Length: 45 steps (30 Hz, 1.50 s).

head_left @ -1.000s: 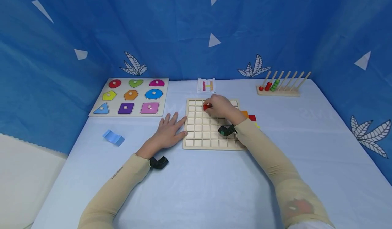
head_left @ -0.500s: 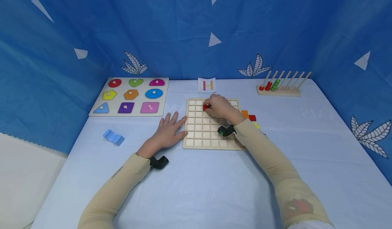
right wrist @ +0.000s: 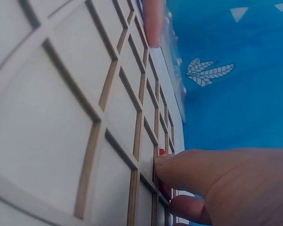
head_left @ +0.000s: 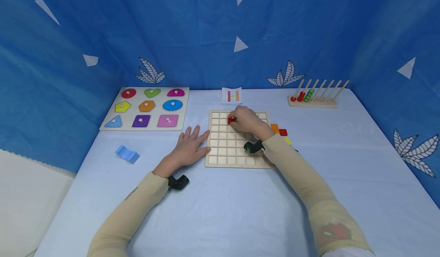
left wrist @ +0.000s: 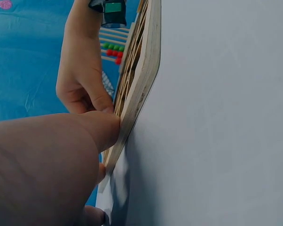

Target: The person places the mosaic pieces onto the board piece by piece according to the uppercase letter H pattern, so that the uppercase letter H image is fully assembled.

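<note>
A wooden grid board (head_left: 222, 160) with square cells lies in the middle of the table. Near its far side my right hand (head_left: 248, 120) pinches a small red square tile (head_left: 231, 121) between thumb and fingers, down at one of the cells. The right wrist view shows the thumb on the red tile (right wrist: 165, 189), most of it hidden behind the fingers. My left hand (head_left: 187, 149) lies flat with spread fingers, its thumb and fingertips touching the board's left edge. Seen from the left wrist, the thumb rests against the board's side (left wrist: 144, 77).
Right of the board lie loose tiles: orange (head_left: 275, 128), red (head_left: 283, 132) and yellow (head_left: 288, 140), partly behind the forearm. A pattern card (head_left: 225, 100) lies beyond the board. A shape puzzle (head_left: 134, 115) and blue wavy block (head_left: 127, 154) are left; a bead rack (head_left: 323, 104) stands back right.
My right forearm has shifted very slightly left, so a little more of the loose tiles shows beside it. The pinch on the red tile and the left hand stay the same.
</note>
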### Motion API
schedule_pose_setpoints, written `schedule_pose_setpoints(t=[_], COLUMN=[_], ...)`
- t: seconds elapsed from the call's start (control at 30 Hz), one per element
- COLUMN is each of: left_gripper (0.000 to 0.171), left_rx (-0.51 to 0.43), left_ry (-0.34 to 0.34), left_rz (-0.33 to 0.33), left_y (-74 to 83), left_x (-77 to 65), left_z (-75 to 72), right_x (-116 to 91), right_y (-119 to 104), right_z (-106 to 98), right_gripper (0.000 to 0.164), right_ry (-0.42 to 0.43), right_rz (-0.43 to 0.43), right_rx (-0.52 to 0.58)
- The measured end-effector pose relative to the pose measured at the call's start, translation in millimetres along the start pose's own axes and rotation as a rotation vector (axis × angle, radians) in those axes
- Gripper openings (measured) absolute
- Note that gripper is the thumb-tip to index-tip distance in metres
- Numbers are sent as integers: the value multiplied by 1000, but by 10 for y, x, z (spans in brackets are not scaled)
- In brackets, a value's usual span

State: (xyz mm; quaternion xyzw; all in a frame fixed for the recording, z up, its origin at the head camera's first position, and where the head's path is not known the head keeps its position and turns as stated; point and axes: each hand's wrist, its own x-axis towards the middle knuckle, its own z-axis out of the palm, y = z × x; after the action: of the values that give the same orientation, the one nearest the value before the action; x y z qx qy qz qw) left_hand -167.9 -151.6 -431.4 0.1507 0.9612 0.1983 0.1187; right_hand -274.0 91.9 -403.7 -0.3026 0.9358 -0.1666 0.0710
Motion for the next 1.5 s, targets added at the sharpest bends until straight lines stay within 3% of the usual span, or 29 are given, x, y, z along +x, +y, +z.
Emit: schedule_pose_setpoints(t=[0.4,0.77,1.1,1.5], left_gripper=[68,68,68,69], left_rx=[4,-6,-6,7], left_ry=[0,-3,7,-2], left_rz=[4,7,14,5], left_y=[13,28,23,37], left_x=[0,-3,-22,-29], left_z=[6,-14,-18,-25], right_x=[-18,-101,-450,-963], right_y=[-2,45,321,716], right_z=[5,-92,-329,-559], right_gripper=[23,35,38,41], right_ry=[6,-21,48,87], right_rz=[3,29,46,176], right_rx=[-19,9,33,36])
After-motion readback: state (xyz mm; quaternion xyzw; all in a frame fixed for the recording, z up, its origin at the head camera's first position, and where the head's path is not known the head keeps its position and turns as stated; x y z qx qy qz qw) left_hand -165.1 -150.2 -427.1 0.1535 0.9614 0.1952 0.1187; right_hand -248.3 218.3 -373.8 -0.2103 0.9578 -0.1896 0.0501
